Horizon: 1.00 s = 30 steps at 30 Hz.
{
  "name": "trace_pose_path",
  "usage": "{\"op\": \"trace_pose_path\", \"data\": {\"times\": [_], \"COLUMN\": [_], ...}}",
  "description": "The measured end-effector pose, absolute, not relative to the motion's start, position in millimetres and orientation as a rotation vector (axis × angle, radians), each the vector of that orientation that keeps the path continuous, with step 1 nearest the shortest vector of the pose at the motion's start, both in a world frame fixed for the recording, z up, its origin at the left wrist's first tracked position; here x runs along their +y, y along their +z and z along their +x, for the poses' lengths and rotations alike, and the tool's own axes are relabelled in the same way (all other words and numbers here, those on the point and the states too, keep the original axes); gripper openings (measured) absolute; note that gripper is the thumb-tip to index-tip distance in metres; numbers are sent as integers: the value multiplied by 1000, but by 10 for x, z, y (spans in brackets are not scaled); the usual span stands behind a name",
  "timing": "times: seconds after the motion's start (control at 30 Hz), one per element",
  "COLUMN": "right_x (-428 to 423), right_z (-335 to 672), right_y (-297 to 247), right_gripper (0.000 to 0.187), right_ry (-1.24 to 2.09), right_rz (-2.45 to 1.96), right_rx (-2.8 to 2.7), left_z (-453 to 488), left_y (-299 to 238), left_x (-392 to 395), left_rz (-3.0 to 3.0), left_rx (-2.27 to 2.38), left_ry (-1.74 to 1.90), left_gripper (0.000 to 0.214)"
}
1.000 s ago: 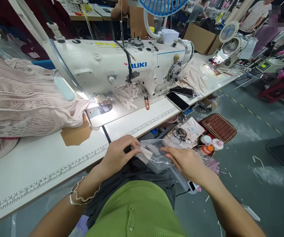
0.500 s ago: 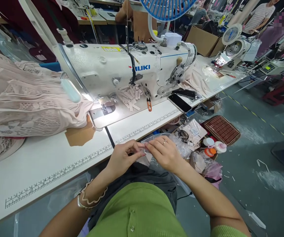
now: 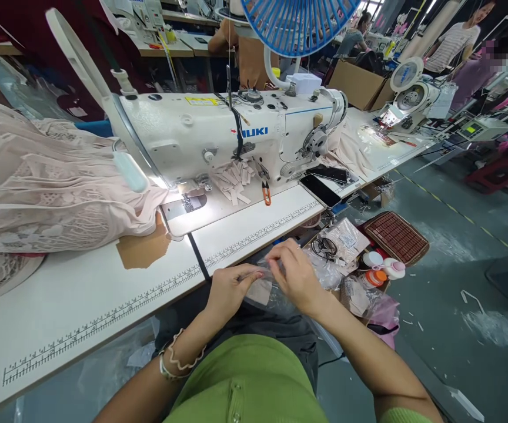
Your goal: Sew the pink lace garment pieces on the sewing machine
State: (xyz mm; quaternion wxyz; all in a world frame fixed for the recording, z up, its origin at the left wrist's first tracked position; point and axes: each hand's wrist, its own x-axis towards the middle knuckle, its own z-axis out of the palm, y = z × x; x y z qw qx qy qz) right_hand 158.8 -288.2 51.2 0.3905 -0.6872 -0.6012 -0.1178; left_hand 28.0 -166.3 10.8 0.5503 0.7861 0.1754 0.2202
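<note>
Over my lap, just off the table's front edge, a clear plastic bag (image 3: 277, 298) hangs with a small beige fabric piece (image 3: 260, 291) showing inside it. My left hand (image 3: 231, 291) is closed, thumb and forefinger pinched on the bag's upper edge. My right hand (image 3: 297, 277) is curled at the bag's other side, its fingertips against the film; its thumb stands a little off from the fingers. Beyond my hands is a white sewing machine (image 3: 170, 129), its lamp lighting the needle area. Beige fabric strips (image 3: 233, 179) and orange-handled thread snips (image 3: 266, 192) lie on its bed.
Beige lace garments (image 3: 60, 182) are heaped at the left, beside brown paper (image 3: 143, 244). A phone (image 3: 320, 191) rests near the table's right edge. Below it are bottles (image 3: 374, 276), packets and a brown woven basket (image 3: 395, 235). A blue fan (image 3: 300, 26) hangs above.
My hands have drawn apart slightly. The right hand's thumb has parted from its fingers, and more of the clear bag and beige piece shows between the hands.
</note>
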Motion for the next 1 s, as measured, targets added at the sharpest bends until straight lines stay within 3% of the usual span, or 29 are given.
{"op": "trace_pose_path", "data": {"times": [0.27,0.43,0.8,1.0], "right_x": [-2922,-3036,-2973,-3000], "right_z": [1748,1720,1710,1782], "right_y": [631,652,529,672], "right_gripper": [13,2,16,21], "right_ry": [-243,-460,-203,-151], "right_rz": [-1829,-1772,-1822,-1895], "right_rx": [-1399,-1421,-1366,-1314], "left_z": [262,264,310,290], "left_y": [197,204,238,301], "left_x": [-1648,-1645,-1656,-1626], "left_rz": [1908,1763,1828,1920], "left_rx": [461,513,392,322], "left_ry": [499,495,625,502], "left_gripper": [22,21,17,31]}}
